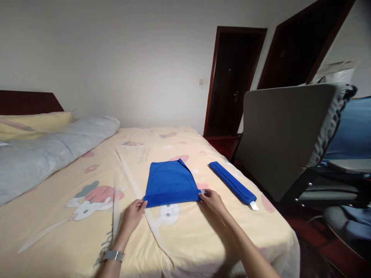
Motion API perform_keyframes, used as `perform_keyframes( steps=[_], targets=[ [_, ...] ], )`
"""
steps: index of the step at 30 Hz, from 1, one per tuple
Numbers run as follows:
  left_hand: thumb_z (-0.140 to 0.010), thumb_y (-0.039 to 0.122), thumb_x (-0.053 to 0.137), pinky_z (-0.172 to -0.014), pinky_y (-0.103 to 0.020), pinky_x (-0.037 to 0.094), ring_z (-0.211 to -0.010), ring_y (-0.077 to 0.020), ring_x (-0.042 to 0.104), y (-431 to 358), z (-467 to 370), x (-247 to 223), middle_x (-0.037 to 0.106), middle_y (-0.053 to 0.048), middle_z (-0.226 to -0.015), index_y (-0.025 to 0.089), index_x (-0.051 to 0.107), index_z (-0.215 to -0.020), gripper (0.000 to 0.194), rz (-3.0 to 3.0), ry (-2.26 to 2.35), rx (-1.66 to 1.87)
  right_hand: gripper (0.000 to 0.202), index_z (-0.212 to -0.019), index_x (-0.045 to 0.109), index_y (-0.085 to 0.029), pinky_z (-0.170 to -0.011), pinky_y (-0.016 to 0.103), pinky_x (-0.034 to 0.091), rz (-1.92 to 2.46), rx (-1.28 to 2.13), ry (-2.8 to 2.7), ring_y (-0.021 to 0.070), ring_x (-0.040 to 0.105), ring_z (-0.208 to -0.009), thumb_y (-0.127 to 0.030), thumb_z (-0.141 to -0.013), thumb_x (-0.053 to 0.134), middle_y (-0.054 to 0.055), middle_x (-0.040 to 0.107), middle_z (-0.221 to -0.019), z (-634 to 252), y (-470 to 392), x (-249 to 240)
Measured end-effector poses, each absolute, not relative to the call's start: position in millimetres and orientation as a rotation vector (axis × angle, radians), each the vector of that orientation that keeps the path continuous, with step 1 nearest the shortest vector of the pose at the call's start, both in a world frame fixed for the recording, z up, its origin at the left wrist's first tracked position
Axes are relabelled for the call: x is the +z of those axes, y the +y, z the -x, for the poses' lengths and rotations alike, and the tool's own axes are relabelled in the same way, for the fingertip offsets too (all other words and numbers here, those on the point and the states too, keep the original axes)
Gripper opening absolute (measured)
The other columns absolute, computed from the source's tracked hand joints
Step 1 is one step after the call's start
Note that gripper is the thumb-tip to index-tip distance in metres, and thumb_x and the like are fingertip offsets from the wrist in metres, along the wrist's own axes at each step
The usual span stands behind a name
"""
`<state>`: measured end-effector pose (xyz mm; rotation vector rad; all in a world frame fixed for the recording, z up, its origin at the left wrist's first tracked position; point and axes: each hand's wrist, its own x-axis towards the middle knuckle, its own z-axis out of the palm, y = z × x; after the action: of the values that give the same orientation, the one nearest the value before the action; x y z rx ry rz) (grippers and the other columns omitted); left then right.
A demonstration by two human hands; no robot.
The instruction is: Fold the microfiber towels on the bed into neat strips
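Observation:
A blue cloth (pixel 171 177) lies spread on the bed, its near edge folded over into a flat band. My left hand (pixel 135 214) pinches the left end of that band. At the band's other end, my right hand (pixel 213 200) grips the corner between thumb and fingers, beside a small whitish tag (pixel 202 191). To the right rests a second blue cloth (pixel 232 182), folded into a long narrow strip with a white label (pixel 254 205) sticking out at its near end.
The bed (pixel 87 239) has a yellow sheet with cartoon prints. A grey rolled quilt (pixel 58 148) and a yellow pillow (pixel 37 121) lie at the left. A large grey padded panel (pixel 285 135) stands beyond the bed's right edge. A dark door (pixel 232 81) is behind.

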<state>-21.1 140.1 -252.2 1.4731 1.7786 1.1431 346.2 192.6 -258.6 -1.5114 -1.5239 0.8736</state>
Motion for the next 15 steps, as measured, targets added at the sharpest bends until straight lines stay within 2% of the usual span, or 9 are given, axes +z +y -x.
perform_keyframes(
  steps=[3, 6, 10, 15],
  targets=[
    [-0.077, 0.061, 0.058, -0.059, -0.032, 0.056, -0.071, -0.0273, 0.073, 144, 19, -251, 0.072, -0.01, -0.072, 0.017, 0.058, -0.082, 0.044, -1.377, 1.715, 1.192, 0.026, -0.092, 0.066, -0.018, -0.064, 0.03, 0.052, 1.509, 0.948, -1.453, 0.0241, 0.071, -0.073, -0.04, -0.081, 0.062, 0.008, 0.074, -0.082, -346, 196, -262],
    [-0.072, 0.063, 0.064, -0.07, -0.035, 0.059, -0.075, -0.0262, 0.073, 145, 17, -249, 0.072, -0.011, -0.079, 0.016, 0.058, -0.084, 0.049, -1.288, 1.636, 1.269, 0.023, -0.091, 0.063, -0.017, -0.055, 0.028, 0.052, 1.475, 1.026, -1.388, 0.0217, 0.069, -0.064, -0.039, -0.085, 0.059, 0.007, 0.072, -0.075, -345, 199, -268],
    [-0.068, 0.061, 0.071, -0.084, -0.036, 0.057, -0.091, -0.0257, 0.07, 143, 13, -244, 0.072, -0.013, -0.092, 0.014, 0.06, -0.089, 0.052, -1.194, 1.548, 1.376, 0.019, -0.09, 0.058, -0.018, -0.05, 0.025, 0.051, 1.412, 1.094, -1.315, 0.0195, 0.068, -0.06, -0.036, -0.085, 0.059, 0.005, 0.069, -0.071, -342, 202, -274],
    [-0.057, 0.06, 0.078, -0.08, -0.034, 0.057, -0.086, -0.0239, 0.069, 142, 12, -243, 0.07, -0.01, -0.087, 0.013, 0.06, -0.086, 0.057, -1.105, 1.505, 1.449, 0.019, -0.088, 0.057, -0.018, -0.051, 0.025, 0.052, 1.348, 1.133, -1.248, 0.0179, 0.066, -0.057, -0.032, -0.079, 0.067, 0.002, 0.067, -0.067, -341, 203, -277]
  ],
)
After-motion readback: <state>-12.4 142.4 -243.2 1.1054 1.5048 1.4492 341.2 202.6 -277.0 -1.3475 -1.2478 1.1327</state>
